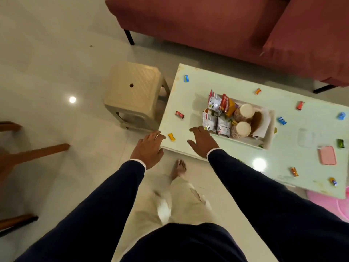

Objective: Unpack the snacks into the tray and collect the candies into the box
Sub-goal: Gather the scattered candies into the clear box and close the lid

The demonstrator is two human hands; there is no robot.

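A white tray [271, 127] on the pale green table [236, 86] holds several snack packets [217, 110] and two cups with white lids [243, 120]. Wrapped candies lie scattered on the table: a yellow candy [171, 136] and a red candy [179, 114] near the left end, a blue candy [186, 78] at the far corner, others to the right. A clear box [306, 138] and its pink lid [327, 155] sit at the right. My left hand [148, 148] hovers open at the table's left edge. My right hand [203, 141] is open beside the tray, just right of the yellow candy.
A beige plastic stool [134, 91] stands against the table's left end. A dark red sofa [207, 21] runs behind the table. Wooden chair legs [37, 152] reach in from the left. My bare foot [180, 168] is on the white tiled floor by the table's near edge.
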